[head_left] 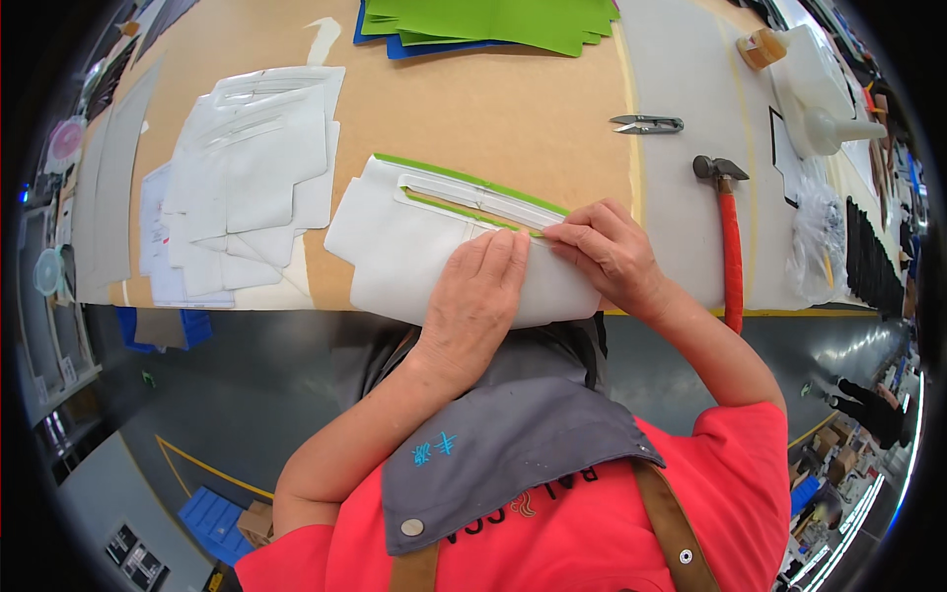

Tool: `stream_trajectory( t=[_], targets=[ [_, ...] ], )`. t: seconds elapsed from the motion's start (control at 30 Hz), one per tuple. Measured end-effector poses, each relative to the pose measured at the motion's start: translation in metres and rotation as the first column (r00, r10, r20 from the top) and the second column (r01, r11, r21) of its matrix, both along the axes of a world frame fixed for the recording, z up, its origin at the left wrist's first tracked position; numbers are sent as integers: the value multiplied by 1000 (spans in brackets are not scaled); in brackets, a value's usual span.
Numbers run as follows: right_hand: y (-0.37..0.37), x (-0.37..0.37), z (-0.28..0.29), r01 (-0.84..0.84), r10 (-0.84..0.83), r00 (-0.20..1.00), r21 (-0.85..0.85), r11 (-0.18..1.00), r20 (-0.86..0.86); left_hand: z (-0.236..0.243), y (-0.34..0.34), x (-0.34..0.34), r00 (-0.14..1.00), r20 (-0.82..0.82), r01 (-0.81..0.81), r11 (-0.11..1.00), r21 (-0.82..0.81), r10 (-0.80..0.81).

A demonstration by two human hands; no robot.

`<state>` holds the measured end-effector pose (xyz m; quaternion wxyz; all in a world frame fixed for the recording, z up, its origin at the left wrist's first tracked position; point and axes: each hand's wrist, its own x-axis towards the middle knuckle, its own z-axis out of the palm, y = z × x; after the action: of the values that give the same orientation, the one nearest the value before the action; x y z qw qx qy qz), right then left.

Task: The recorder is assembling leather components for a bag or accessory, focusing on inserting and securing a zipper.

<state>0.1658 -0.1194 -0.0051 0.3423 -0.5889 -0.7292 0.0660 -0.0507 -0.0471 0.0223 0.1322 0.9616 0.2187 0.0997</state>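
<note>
A white sheet piece (395,257) with notched corners lies at the table's front edge, with a green strip (434,169) along its back edge and a long slot edged in green and tan below that. My left hand (478,286) rests on it, fingers laid flat and close together, tips just below the slot. My right hand (602,252) pinches the piece at the slot's right end; its fingertips partly hide that end. Small snips (661,125) and a hammer (728,227) with a red handle lie to the right.
Stacked white pieces (266,148) lie left, green and blue sheets (483,18) at the back. An amber bottle (762,48), white containers (824,89) and a plastic bag (817,242) are at right. Blue bins (166,329) sit below the table. Another person (873,409) appears at far right.
</note>
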Motion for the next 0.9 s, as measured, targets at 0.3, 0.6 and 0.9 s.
stream_trajectory(
  t=[0.3, 0.6, 0.9],
  targets=[
    [-5, 8, -4, -31, 31, 998, 1, 1000, -62, -4, -2, 0, 1000, 11, -12, 999, -39, 12],
    [-10, 15, 4, -157, 153, 980, 20, 987, 129, -4, -4, 1, 1000, -8, -15, 1000, 16, 15],
    [-16, 22, 8, -224, 220, 962, 9, 975, 163, -3, -5, 1, 999, -31, -9, 1000, 13, 9]
  ],
)
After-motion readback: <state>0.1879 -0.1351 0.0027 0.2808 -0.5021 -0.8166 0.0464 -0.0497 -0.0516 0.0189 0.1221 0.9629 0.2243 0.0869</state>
